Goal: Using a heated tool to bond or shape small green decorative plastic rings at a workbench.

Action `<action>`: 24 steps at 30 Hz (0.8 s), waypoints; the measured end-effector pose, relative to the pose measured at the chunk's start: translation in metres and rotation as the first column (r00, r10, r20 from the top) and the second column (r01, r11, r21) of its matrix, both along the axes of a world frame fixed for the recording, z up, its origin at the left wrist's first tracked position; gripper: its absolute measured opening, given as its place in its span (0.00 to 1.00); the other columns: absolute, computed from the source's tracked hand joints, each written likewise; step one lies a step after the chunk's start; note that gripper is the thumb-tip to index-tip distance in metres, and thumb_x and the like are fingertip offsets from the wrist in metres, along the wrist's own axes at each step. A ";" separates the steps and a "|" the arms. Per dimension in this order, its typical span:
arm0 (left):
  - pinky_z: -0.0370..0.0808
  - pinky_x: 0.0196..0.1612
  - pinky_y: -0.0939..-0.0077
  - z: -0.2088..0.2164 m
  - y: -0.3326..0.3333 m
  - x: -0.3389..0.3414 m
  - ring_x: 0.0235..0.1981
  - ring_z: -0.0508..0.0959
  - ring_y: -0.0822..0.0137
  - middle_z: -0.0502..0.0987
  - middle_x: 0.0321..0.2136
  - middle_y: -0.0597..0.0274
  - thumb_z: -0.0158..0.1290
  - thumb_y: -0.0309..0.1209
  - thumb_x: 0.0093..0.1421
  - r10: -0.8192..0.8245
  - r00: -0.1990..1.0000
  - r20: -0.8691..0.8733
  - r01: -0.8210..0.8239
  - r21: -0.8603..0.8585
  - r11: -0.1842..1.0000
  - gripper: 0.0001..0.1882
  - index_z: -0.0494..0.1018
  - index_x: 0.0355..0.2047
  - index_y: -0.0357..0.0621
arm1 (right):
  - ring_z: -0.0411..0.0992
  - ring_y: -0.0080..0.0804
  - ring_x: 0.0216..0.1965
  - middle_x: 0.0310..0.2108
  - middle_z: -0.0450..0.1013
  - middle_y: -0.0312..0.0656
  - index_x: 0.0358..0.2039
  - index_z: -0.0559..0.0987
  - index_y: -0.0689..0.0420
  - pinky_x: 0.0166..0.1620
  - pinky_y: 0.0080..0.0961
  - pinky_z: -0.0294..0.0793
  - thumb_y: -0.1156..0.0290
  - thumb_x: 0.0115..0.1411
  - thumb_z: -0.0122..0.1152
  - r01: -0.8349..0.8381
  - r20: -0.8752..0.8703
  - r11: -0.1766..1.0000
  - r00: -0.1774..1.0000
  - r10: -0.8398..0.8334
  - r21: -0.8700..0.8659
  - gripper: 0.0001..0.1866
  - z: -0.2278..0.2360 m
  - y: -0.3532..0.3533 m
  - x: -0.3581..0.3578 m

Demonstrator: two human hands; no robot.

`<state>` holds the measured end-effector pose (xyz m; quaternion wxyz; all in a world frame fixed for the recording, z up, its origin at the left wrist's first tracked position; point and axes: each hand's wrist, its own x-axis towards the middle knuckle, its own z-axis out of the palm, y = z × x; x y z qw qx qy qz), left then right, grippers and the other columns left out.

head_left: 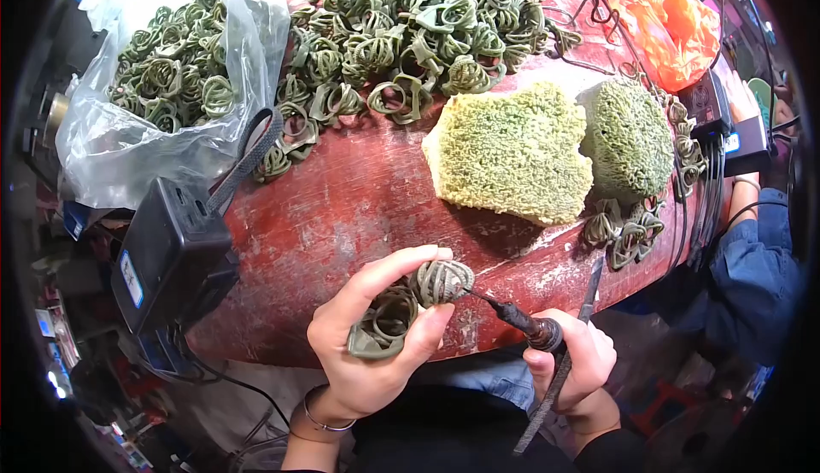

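My left hand [367,336] is closed around a green, wax-like ring piece [376,336], with a ridged, domed piece [440,283] pinched between thumb and forefinger. Whether these two are joined, I cannot tell. My right hand [576,358] grips a soldering-iron-like pen [521,321] with a dark handle and thin metal tip. That tip meets the right side of the dome, or comes very close to it. A long, narrow, file-like grey strip [555,396] also passes through my right hand, slanting past the pen. Both hands are at the near edge of the red table [342,191].
A heap of green ring pieces [410,29] covers the back. More fill a clear plastic bag [94,140] at left. A yellow-green rough block [512,153] and a rounded green one [632,136] lie right of centre. Also there: a black box [171,242], orange bag [670,25], another person's sleeve [756,259].
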<state>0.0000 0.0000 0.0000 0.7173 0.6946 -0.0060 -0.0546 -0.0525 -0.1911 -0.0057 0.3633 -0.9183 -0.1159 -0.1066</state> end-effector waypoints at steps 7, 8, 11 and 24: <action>0.72 0.29 0.87 0.000 -0.004 0.001 0.26 0.74 0.79 0.75 0.35 0.56 0.53 0.16 0.51 -0.004 1.000 -0.010 0.003 -0.101 0.995 0.20 0.67 0.46 0.31 | 0.69 0.29 0.15 0.17 0.69 0.36 0.32 0.74 0.63 0.18 0.21 0.68 0.62 0.47 0.67 0.042 -0.012 0.999 0.999 -0.042 0.009 0.19 -0.001 0.001 0.004; 0.72 0.28 0.87 -0.001 -0.004 0.001 0.25 0.74 0.79 0.75 0.35 0.56 0.52 0.16 0.51 -0.005 1.000 0.002 0.005 -0.112 0.994 0.20 0.67 0.46 0.31 | 0.69 0.29 0.15 0.17 0.69 0.36 0.31 0.74 0.63 0.18 0.21 0.68 0.62 0.46 0.68 0.041 -0.017 0.999 0.999 -0.041 0.007 0.19 0.000 0.001 0.004; 0.73 0.29 0.87 -0.001 -0.004 0.001 0.26 0.75 0.78 0.75 0.36 0.56 0.51 0.16 0.51 -0.013 1.000 0.005 0.013 -0.092 0.996 0.20 0.66 0.46 0.29 | 0.69 0.29 0.15 0.17 0.70 0.37 0.31 0.74 0.64 0.18 0.21 0.68 0.62 0.45 0.68 0.048 -0.016 0.999 0.999 -0.048 0.000 0.20 0.000 0.002 0.004; 0.73 0.32 0.85 0.002 -0.004 0.002 0.28 0.75 0.78 0.75 0.38 0.55 0.51 0.16 0.50 -0.021 0.999 -0.032 0.018 -0.079 0.997 0.19 0.67 0.45 0.30 | 0.70 0.30 0.15 0.17 0.70 0.37 0.31 0.75 0.64 0.18 0.21 0.68 0.62 0.44 0.69 0.041 -0.057 0.999 0.998 -0.040 0.006 0.20 0.003 0.001 0.006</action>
